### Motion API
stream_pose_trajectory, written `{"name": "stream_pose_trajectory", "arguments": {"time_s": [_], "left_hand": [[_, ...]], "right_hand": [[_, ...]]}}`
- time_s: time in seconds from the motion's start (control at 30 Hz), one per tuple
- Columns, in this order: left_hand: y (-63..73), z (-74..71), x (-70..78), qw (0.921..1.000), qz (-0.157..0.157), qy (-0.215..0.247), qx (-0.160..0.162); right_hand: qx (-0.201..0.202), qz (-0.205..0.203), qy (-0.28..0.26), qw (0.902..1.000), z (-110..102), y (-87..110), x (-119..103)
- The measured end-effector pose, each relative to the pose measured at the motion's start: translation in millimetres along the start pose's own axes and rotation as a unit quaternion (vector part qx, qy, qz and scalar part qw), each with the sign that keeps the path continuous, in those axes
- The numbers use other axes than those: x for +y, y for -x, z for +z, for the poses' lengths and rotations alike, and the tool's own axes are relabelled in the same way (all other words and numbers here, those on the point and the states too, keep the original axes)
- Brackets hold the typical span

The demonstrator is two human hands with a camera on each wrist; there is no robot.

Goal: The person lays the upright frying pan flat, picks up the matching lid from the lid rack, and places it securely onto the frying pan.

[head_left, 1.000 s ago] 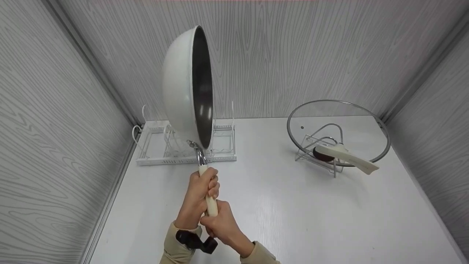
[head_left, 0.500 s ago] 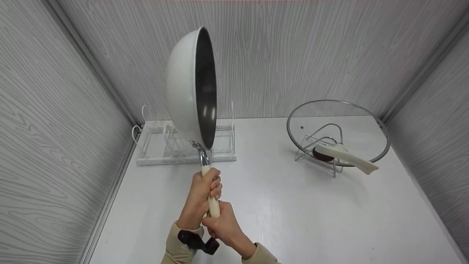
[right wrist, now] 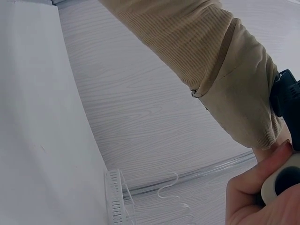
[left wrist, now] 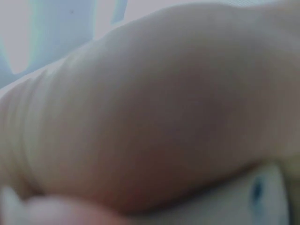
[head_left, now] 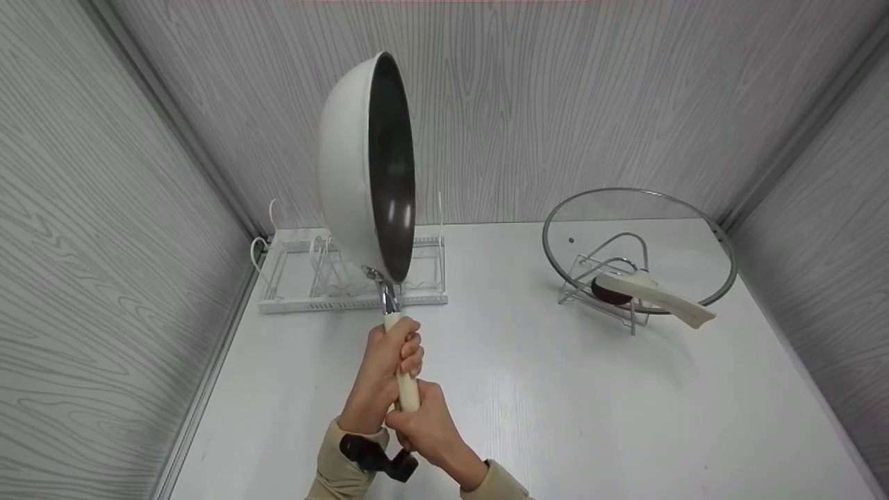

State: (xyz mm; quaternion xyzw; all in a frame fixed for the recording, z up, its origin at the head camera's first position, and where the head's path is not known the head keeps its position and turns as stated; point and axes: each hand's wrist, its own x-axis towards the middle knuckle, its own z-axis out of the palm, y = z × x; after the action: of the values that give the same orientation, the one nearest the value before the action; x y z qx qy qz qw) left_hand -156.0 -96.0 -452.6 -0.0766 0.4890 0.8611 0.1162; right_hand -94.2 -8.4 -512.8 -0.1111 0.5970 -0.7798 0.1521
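A deep frying pan (head_left: 346, 167), white outside and dark inside, is held up on its side, its opening facing right. My left hand (head_left: 380, 368) grips the cream handle (head_left: 410, 394) near the pan's metal neck. Lower down, my right hand (head_left: 429, 422) wraps round the handle's end. In the right wrist view, that hand (right wrist: 262, 199) encircles the handle end (right wrist: 269, 187), which shows a dark hole. Blurred skin fills most of the left wrist view, with part of a pale handle (left wrist: 269, 197) at its lower right.
Behind the pan, a white wire dish rack (head_left: 292, 305) stands on the white table (head_left: 555, 417). At right, a glass lid (head_left: 545, 236) with a grey rim leans on a wire stand (head_left: 632, 326); a cream, paddle-shaped piece (head_left: 667, 300) juts before it. Grey wood-grain walls (head_left: 555, 104) enclose the table.
The pan and both hands have shifted slightly right, mostly in the first half second. Both hands keep their grip on the handle. The rack and lid stay where they were.
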Motion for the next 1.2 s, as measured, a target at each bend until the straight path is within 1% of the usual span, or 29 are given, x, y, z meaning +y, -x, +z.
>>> {"name": "stream_pose_trajectory", "arguments": {"time_s": [0.23,0.43,0.6,0.87,1.2], "left_hand": [[0.7,-0.1,0.4,0.9997,-0.008,0.022,-0.008],[1.4,0.5,0.2,0.9997,-0.005,0.02,-0.014],[2.7,1.4,-0.8,1.0,-0.002,-0.002,-0.009],[2.6,3.0,-3.5,0.9992,-0.003,-0.037,0.016],[0.9,4.4,-7.4,0.9962,0.004,-0.084,0.023]], "right_hand": [[0.004,0.0,0.003,1.0,0.1,1.2,-0.2],[0.01,-0.004,0.005,0.9999,0.3,1.9,0.3],[0.013,-0.009,0.002,0.9999,0.4,2.1,2.9],[0.02,-0.007,-0.003,0.9998,0.0,3.6,2.8],[0.043,-0.01,0.03,0.9986,-3.0,4.5,3.8]]}}
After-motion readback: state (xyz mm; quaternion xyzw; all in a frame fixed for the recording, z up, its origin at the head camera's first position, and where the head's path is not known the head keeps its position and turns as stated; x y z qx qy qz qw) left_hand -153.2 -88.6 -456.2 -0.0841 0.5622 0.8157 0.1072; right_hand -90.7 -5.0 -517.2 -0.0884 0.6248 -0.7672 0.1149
